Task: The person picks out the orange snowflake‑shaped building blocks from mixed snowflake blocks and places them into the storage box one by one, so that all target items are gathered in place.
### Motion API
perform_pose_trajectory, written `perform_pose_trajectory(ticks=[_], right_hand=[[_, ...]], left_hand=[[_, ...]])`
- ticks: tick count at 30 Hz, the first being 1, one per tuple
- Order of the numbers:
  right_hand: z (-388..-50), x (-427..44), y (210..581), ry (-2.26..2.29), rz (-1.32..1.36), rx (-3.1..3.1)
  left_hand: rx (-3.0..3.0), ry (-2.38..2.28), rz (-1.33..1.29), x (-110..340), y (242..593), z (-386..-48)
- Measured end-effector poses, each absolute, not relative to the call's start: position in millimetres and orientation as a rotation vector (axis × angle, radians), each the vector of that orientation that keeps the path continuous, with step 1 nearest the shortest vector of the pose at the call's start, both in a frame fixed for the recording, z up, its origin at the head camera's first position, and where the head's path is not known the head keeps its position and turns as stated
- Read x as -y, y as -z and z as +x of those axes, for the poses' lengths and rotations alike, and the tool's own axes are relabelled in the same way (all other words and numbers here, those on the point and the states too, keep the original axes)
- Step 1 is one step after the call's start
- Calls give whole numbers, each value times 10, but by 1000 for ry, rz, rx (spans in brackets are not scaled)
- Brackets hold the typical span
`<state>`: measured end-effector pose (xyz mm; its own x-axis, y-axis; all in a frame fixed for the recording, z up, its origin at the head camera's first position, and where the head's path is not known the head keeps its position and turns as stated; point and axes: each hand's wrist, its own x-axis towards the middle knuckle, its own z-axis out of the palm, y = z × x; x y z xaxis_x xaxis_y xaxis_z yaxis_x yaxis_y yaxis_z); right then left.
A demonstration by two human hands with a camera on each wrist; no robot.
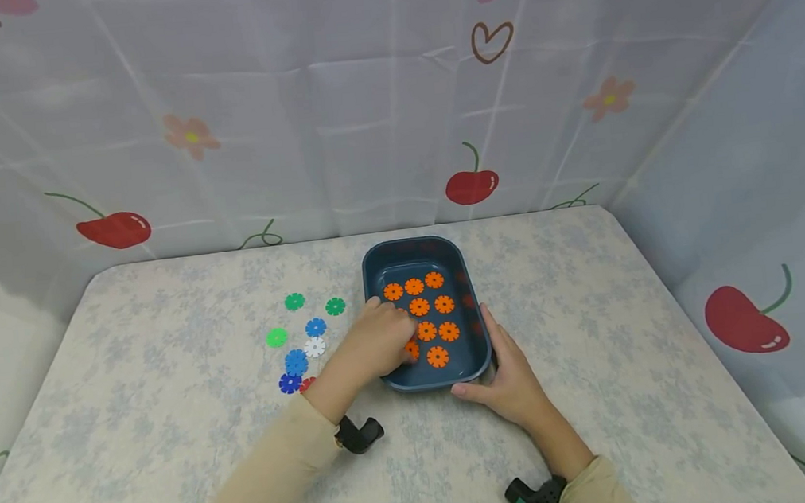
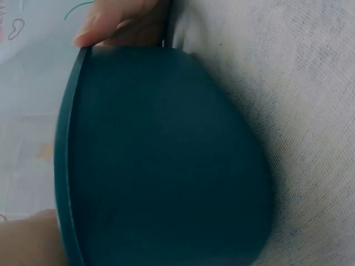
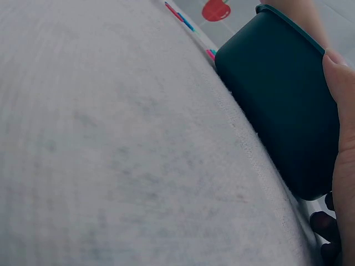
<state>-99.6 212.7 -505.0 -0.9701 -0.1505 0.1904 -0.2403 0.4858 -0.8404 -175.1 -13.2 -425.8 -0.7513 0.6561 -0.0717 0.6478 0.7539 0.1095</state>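
A dark blue rectangular tray stands on the table, with orange snowflake building discs laid out in rows on its bottom. My left hand reaches over the tray's left rim, fingers curled downward. Between its thumb and fingers an orange disc partly shows; the fingertips themselves are hidden. At the near right corner my right hand grips the tray, thumb at the near rim and fingers along the right side. In the right wrist view the right thumb presses on the rim.
Left of the tray lie several loose discs: green, light green, blue, white, dark blue and a red one half covered by the left wrist. A printed curtain hangs behind the table.
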Motion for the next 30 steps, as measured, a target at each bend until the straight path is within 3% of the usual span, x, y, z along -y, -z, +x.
perform_pose_trajectory(ticks=[10, 17, 30], right_hand=[[-1018, -2130, 5083, -1540, 351, 2616], [-1022, -2133, 5073, -1516, 360, 2625], [-1031, -2198, 5061, -1509, 346, 2591]], left_hand=[[-2869, -34, 1010, 113, 4267, -1726], [-2976, -347, 983, 228, 4166, -1627], [-3277, -875, 688, 783, 4064, -1289]])
